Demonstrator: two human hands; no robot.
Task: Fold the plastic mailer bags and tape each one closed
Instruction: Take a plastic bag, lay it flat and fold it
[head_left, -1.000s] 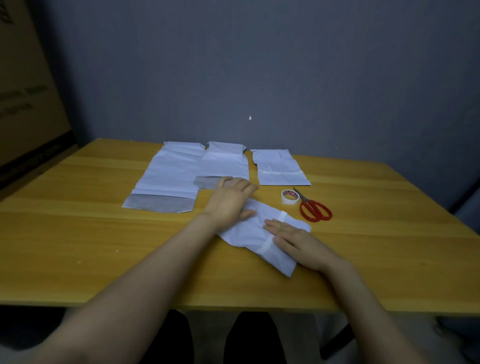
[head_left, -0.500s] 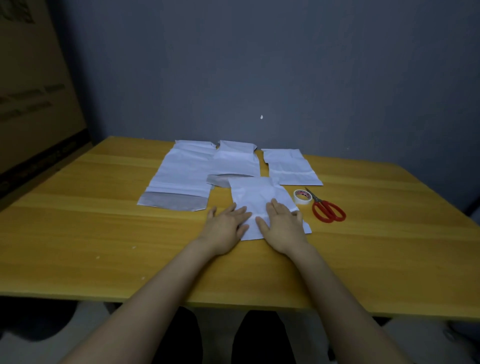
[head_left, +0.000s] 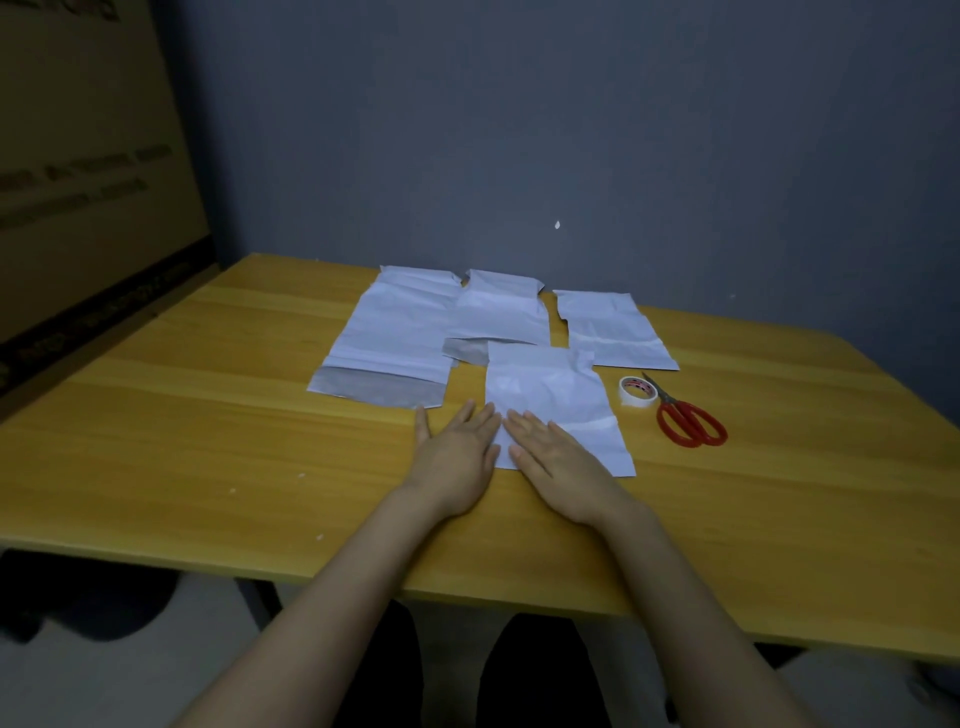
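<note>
The crumpled white plastic mailer bag (head_left: 551, 395) lay flat near the middle of the yellow wooden table (head_left: 208, 441), its far edge overlapping the grey flap of another bag behind it. The person's right hand (head_left: 556, 462) rested palm down on the bag's near left corner, fingers straight and spread, gripping nothing. The left hand (head_left: 457, 457) lay flat beside it on the bare wood, fingers likewise stretched out and loose. In that dim light I couldn't be sure whether its fingertips touched the bag's left edge or stopped just short.

Behind, along the back of the table, three more white mailers lay in a row. There was a large open mailer with a grey strip at its near end (head_left: 389, 338) on the left, a smaller middle mailer (head_left: 498, 317) partly overlapping it, and a folded right-hand mailer (head_left: 608, 332) set apart. Just right of the pressed bag sat a small white roll of tape (head_left: 638, 393), and touching it, a pair of red-handled scissors (head_left: 688, 423) with blades pointing away.
</note>
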